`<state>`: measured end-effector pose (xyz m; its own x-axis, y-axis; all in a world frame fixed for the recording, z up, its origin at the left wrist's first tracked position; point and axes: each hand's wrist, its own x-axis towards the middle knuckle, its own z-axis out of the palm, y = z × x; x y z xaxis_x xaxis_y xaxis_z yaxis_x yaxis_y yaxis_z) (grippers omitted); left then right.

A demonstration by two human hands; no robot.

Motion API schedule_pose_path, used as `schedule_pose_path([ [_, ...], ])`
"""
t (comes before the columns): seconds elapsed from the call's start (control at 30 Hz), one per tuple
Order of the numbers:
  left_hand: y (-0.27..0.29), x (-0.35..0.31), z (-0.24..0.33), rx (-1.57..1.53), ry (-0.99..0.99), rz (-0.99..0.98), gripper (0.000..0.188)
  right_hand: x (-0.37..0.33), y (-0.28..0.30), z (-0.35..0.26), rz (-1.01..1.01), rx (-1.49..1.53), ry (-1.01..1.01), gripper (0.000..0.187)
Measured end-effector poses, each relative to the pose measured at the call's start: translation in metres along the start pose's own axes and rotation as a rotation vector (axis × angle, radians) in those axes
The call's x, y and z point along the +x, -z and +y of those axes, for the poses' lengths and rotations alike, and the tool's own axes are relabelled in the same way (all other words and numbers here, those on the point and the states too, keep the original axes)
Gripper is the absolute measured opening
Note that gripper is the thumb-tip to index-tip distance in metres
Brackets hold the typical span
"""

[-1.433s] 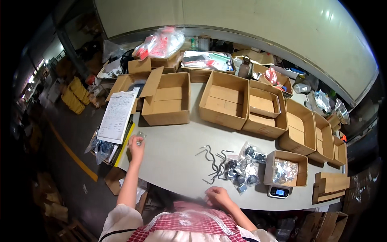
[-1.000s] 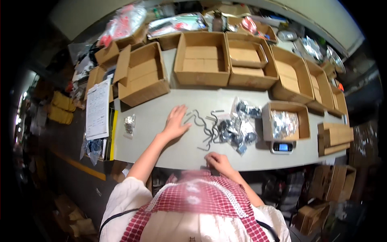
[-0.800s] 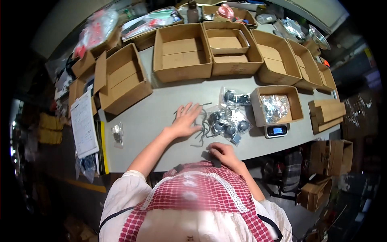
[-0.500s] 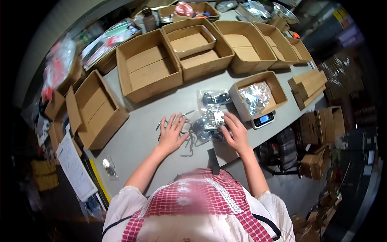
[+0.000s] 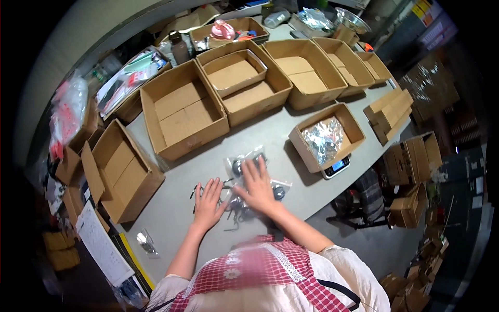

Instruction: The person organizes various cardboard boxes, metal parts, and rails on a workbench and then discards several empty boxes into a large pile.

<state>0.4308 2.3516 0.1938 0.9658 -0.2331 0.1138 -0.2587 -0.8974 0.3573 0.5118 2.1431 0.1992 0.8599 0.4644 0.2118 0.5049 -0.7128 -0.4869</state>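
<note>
At frame centre, clear plastic bags of black parts [image 5: 280, 191] are best steadied by the spread right hand [image 5: 258, 189], bent grey metal rods [image 5: 237, 221] by the spread left hand [image 5: 209, 207].

Open tbl [image 5: 275, 132] btwn parts bags [image 5: 280, 191] & R-side box [image 5: 303, 148], ctn row [image 5: 202, 139] blocking far edge

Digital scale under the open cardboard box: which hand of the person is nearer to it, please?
Right. The right hand is over the clear plastic bags, left of the digital scale; the left hand is farther left.
</note>
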Motion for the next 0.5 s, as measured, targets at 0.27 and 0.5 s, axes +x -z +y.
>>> schedule_pose_path([
  [0.27,0.007,-0.030,0.006,-0.038,0.195,0.201,0.055,0.045,0.065,0.004,-0.524,0.399,0.165,0.080],
  [0.5,0.049,0.088,0.045,0.099,0.113,0.483,0.038,0.162,0.211,0.167,-0.002,0.121,0.206,0.058],
])
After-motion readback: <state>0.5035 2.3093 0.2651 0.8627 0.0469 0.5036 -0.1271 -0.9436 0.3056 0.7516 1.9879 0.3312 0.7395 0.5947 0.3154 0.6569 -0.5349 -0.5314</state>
